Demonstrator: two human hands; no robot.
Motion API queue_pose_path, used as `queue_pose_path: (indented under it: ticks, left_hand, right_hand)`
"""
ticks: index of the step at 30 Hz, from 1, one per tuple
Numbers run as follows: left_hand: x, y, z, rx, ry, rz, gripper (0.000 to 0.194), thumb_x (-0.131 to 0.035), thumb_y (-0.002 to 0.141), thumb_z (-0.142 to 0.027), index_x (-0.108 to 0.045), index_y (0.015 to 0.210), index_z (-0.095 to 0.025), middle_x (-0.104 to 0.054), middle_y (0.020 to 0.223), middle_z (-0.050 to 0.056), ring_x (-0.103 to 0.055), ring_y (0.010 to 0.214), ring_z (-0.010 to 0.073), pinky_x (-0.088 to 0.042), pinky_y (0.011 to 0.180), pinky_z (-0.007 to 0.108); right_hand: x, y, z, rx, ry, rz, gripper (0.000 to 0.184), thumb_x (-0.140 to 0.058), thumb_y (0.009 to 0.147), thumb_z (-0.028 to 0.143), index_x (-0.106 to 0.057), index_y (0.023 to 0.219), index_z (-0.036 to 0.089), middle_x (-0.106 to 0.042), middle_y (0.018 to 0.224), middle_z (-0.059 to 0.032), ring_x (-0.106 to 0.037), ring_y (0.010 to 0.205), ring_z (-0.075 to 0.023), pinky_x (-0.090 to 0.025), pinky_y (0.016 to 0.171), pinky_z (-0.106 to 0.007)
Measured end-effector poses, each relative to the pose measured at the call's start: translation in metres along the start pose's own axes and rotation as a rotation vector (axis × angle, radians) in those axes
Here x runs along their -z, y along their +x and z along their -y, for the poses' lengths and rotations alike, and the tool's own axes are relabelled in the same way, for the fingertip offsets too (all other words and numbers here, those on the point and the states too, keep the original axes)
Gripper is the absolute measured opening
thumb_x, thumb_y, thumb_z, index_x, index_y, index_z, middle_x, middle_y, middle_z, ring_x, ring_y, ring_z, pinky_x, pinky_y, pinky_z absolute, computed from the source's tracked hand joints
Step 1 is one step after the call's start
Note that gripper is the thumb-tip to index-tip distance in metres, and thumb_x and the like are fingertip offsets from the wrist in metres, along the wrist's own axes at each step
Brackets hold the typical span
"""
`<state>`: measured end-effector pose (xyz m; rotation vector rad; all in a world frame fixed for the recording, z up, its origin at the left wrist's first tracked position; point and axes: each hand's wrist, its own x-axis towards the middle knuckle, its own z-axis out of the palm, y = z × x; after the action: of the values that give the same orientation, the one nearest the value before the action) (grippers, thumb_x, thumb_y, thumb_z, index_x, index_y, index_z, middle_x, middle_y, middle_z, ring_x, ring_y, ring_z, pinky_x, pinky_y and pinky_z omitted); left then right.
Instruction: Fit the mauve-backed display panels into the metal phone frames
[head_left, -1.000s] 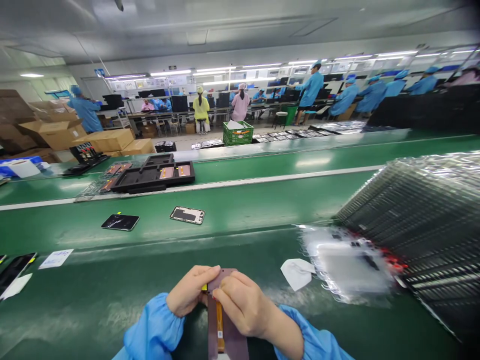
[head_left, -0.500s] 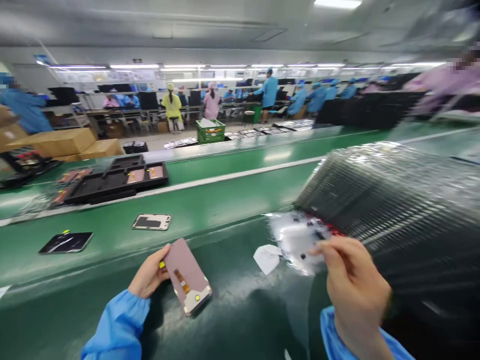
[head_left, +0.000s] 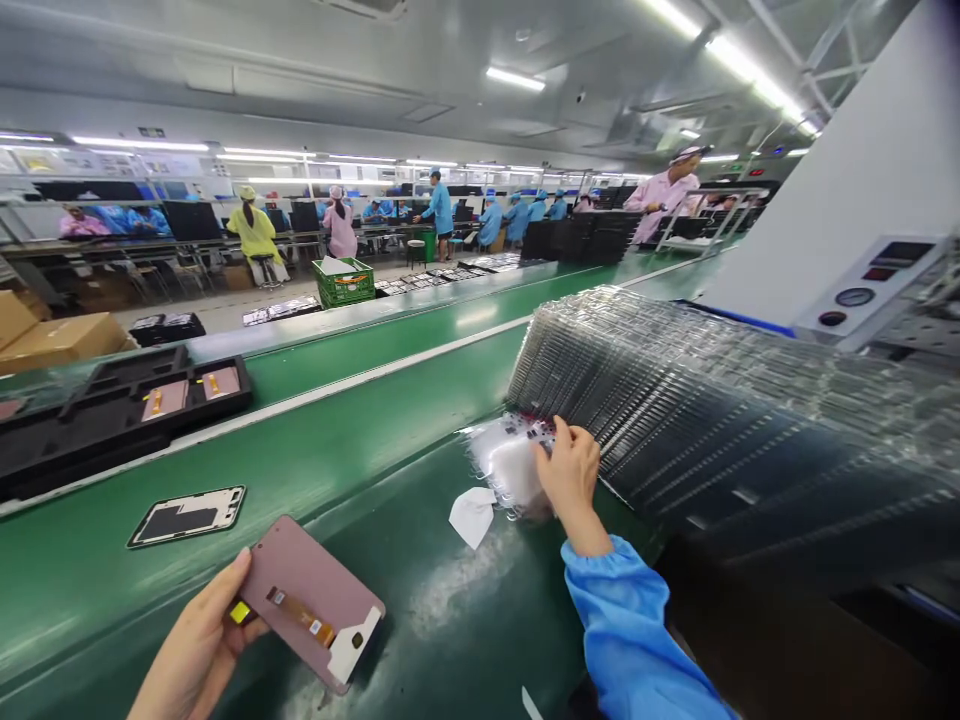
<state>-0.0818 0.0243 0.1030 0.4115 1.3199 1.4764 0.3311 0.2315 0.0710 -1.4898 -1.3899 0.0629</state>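
My left hand [head_left: 196, 640] grips a pinkish-brown phone screen panel [head_left: 307, 598] by its near-left end, back side up, with an orange flex cable and a yellow tab showing. It hovers over the dark green bench top [head_left: 465, 620]. My right hand [head_left: 570, 472] is stretched forward, fingers closed on the edge of a clear plastic sheet [head_left: 506, 465] lying at the foot of a leaning stack of clear plastic trays [head_left: 675, 400]. A small white scrap [head_left: 472, 515] lies just left of that sheet.
A phone frame [head_left: 187, 515] lies on the green conveyor belt [head_left: 315, 440]. A black tray with panels [head_left: 120, 405] sits beyond it. A control box with gauges [head_left: 862, 290] stands at the right. Several workers in blue, pink and yellow coats are at the far benches.
My right hand left the panel and reached forward to the clear sheet by the tray stack. My left hand now holds the panel alone, and my view has swung right.
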Motion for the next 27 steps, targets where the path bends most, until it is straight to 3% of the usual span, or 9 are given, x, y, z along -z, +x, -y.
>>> queue_pose_path:
  ticks: [2,6,10,12,14,17,19,21,27]
  left_hand:
    - [-0.007,0.006,0.008,-0.027,-0.012,0.102,0.034,-0.064,0.084,-0.031,-0.061,0.110,-0.009,-0.063,0.114,0.011,-0.058,0.096,0.0219,-0.057,0.074,0.038]
    - [-0.034,0.009,0.031,-0.053,-0.066,0.279,0.053,-0.077,0.071,-0.046,-0.063,0.106,-0.009,-0.062,0.106,0.010,-0.056,0.091,0.0189,-0.054,0.078,0.032]
    - [-0.055,0.002,0.045,-0.101,0.036,0.663,0.049,-0.045,0.094,-0.059,-0.056,0.089,-0.012,-0.047,0.062,0.003,-0.051,0.053,0.0140,-0.046,0.059,0.029]
    - [-0.050,0.015,0.040,-0.230,0.267,0.613,0.059,-0.033,0.098,-0.059,-0.060,0.103,-0.007,-0.060,0.080,0.010,-0.060,0.072,0.0157,-0.050,0.075,0.028]
    - [-0.028,0.042,0.024,-0.421,0.717,0.474,0.064,-0.018,0.101,-0.052,-0.049,0.134,-0.007,-0.058,0.123,0.015,-0.058,0.108,0.0154,-0.044,0.098,0.025]
    - [0.028,0.095,-0.013,-0.537,1.236,0.163,0.067,-0.060,0.084,-0.026,-0.043,0.146,-0.008,-0.050,0.137,0.017,-0.042,0.130,0.0286,-0.024,0.115,0.045]
    - [0.069,0.128,-0.038,-0.481,1.541,-0.131,0.084,-0.058,0.071,0.001,-0.033,0.151,-0.002,-0.034,0.147,0.025,-0.009,0.143,0.0431,0.012,0.102,0.071]
    - [0.105,0.155,-0.057,-0.389,1.761,-0.331,0.078,-0.039,0.077,0.007,-0.027,0.153,-0.005,-0.023,0.154,0.020,0.003,0.147,0.0349,0.029,0.092,0.067]
    - [0.170,0.197,-0.075,-0.150,2.026,-0.506,0.060,-0.034,0.093,-0.003,-0.032,0.152,-0.014,-0.022,0.155,0.014,0.002,0.147,0.0315,0.029,0.097,0.062]
  right_hand:
    - [-0.009,-0.025,0.038,0.019,0.212,0.239,0.081,-0.050,0.078,0.060,-0.051,0.128,-0.003,-0.039,0.128,-0.0280,-0.028,0.123,-0.0368,-0.016,0.109,-0.054]
    - [-0.034,-0.096,0.108,-0.031,0.800,1.183,0.088,-0.043,0.060,0.096,-0.054,0.079,0.010,-0.058,0.099,-0.0185,-0.057,0.083,-0.0221,-0.048,0.077,-0.038]
    - [-0.051,-0.154,0.127,-0.408,1.215,1.719,0.096,-0.033,0.080,0.087,-0.057,0.125,0.006,-0.060,0.108,-0.0187,-0.064,0.089,-0.0180,-0.049,0.076,-0.027]
    - [-0.063,-0.162,0.117,-0.680,1.417,1.885,0.086,-0.041,0.086,0.077,-0.063,0.123,0.002,-0.062,0.104,-0.0168,-0.066,0.088,-0.0185,-0.050,0.074,-0.024]
    - [-0.079,-0.161,0.106,-0.782,1.617,1.932,0.085,-0.050,0.081,0.077,-0.064,0.122,0.004,-0.062,0.101,-0.0130,-0.065,0.086,-0.0188,-0.052,0.075,-0.028]
    - [-0.099,-0.155,0.097,-0.956,1.776,1.734,0.078,-0.059,0.078,0.073,-0.065,0.120,0.008,-0.062,0.103,-0.0104,-0.059,0.085,-0.0154,-0.052,0.074,-0.031]
    - [-0.106,-0.152,0.096,-1.116,1.728,1.568,0.073,-0.067,0.073,0.068,-0.068,0.115,0.008,-0.062,0.101,-0.0109,-0.057,0.082,-0.0156,-0.051,0.070,-0.031]
    - [-0.109,-0.151,0.096,-1.223,1.641,1.441,0.070,-0.072,0.070,0.063,-0.070,0.111,0.007,-0.063,0.098,-0.0125,-0.058,0.080,-0.0175,-0.051,0.067,-0.031]
    - [-0.124,-0.147,0.084,-1.169,1.666,1.650,0.075,-0.070,0.073,0.064,-0.070,0.111,-0.001,-0.063,0.094,-0.0173,-0.062,0.082,-0.0208,-0.050,0.075,-0.031]
